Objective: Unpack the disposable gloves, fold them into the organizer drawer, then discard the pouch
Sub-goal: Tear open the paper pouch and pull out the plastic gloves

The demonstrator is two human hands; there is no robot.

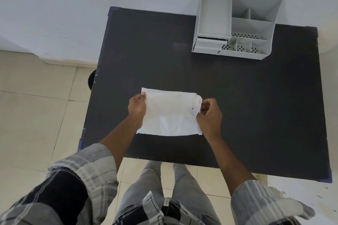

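Centrally, just below the middle of the frame, a white pouch [169, 113] is held over the black table [256, 106] by both hands. The left hand [136, 108] grips the pouch's left edge, thumb on top and fingers curled beneath. The right hand [209, 115] pinches the pouch's right edge, where the material looks ragged and partly torn. Whether the pouch touches the tabletop or hangs just above it cannot be told. Its lower middle has a glossy, translucent patch with creased film showing through; the gloves themselves cannot be made out as separate things, and no print or brand can be read on the pouch.

At the upper right of the frame a light grey organizer [236, 23] stands on the far edge of the table against the white wall [73, 5]. Its tall left tray shows nothing inside. Below that tray, the drawer [208, 45] is pulled slightly forward; its inside is hidden. The right side is split into several open compartments, the nearer ones with perforated floors, and nothing shows in them.

At the bottom centre, a small tag [167, 202] on the person's clothing bears writing too small to read. Plaid sleeves [87, 170] are rolled above the forearms. At the left edge of the table, a dark round object [91, 79] sits on the tiled floor [36, 115], mostly hidden.
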